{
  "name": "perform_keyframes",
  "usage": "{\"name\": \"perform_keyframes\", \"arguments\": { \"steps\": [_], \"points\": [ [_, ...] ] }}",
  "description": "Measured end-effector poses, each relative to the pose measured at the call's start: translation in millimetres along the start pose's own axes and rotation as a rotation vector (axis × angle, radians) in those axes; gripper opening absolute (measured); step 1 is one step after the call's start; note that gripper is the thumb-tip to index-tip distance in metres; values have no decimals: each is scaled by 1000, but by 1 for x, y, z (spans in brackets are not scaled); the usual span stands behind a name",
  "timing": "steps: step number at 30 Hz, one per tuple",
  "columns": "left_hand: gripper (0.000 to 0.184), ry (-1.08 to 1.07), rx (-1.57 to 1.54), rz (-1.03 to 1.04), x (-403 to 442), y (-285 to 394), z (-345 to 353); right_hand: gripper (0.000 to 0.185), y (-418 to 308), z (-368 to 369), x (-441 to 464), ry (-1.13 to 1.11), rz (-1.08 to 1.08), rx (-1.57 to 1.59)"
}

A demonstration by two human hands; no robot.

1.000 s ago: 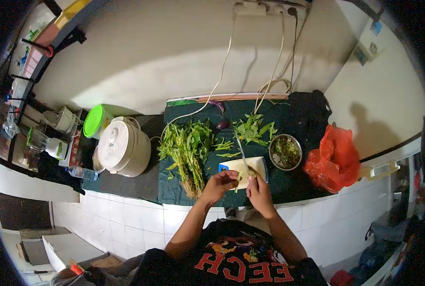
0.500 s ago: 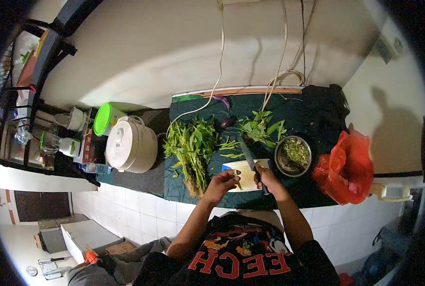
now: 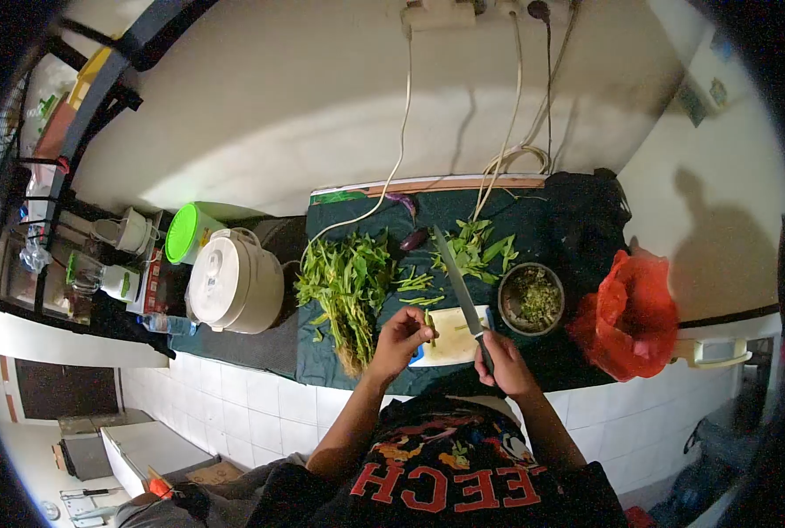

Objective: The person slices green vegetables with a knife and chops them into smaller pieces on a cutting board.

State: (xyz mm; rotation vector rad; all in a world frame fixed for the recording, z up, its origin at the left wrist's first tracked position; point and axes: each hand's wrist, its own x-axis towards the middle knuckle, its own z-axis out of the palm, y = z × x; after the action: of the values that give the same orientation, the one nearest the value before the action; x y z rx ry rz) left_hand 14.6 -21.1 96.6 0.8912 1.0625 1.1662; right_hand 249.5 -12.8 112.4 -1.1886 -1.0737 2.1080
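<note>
A: What do we record for the left hand [image 3: 401, 343]?

B: We find it pinching a short green stem [image 3: 430, 330] between thumb and fingers, at the left side of the board [image 3: 449, 349]. The board lies close to the front edge of the worktop [image 3: 582, 229].

A: And the right hand [image 3: 507, 365]?

B: We note it gripping the knife [image 3: 456, 277] by its black handle, at the board's right front corner. The blade slants away towards the worktop's back edge. We cannot tell whether it touches the board.

A: Do we list the greens?

B: We do. A large bunch [image 3: 346, 282] lies left of the board, its root end towards the front edge. Cut stems [image 3: 414, 282] lie between that bunch and the loose leaves [image 3: 476, 251], which sit behind the board.

A: What do we enter on the right?

B: A metal bowl [image 3: 557, 310] stands just beside the board, with chopped greenery inside; we cannot identify every piece. A red bag [image 3: 626, 321] slumps at the worktop's right front corner.

A: And the left end?

B: We log a white cooker [image 3: 238, 286], lid down, beside a green-lidded tub [image 3: 184, 233].
</note>
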Motion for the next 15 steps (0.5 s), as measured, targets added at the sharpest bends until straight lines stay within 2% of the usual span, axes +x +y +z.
{"name": "perform_keyframes", "arguments": {
  "steps": [3, 4, 5, 8, 13, 15],
  "points": [
    [20, -33, -129, 68, -7, 7, 5, 50, -37, 27, -24, -9, -119, -38],
    [22, -59, -263, 71, -12, 13, 10, 55, -46, 37, -31, -14, -179, -57],
    [24, -86, -394, 75, -16, 16, 12, 57, -54, 47, -37, -2, -185, -58],
    [28, -115, -539, 155, -26, 15, 14, 57, -66, 74, -49, -34, -226, -94],
    [26, -141, -647, 167, -44, 33, 22, 54, -77, 109, -65, -62, -274, -77],
    [23, -88, -661, 138, -51, 37, 24, 51, -82, 120, -72, -70, -298, -77]
  ]
}}
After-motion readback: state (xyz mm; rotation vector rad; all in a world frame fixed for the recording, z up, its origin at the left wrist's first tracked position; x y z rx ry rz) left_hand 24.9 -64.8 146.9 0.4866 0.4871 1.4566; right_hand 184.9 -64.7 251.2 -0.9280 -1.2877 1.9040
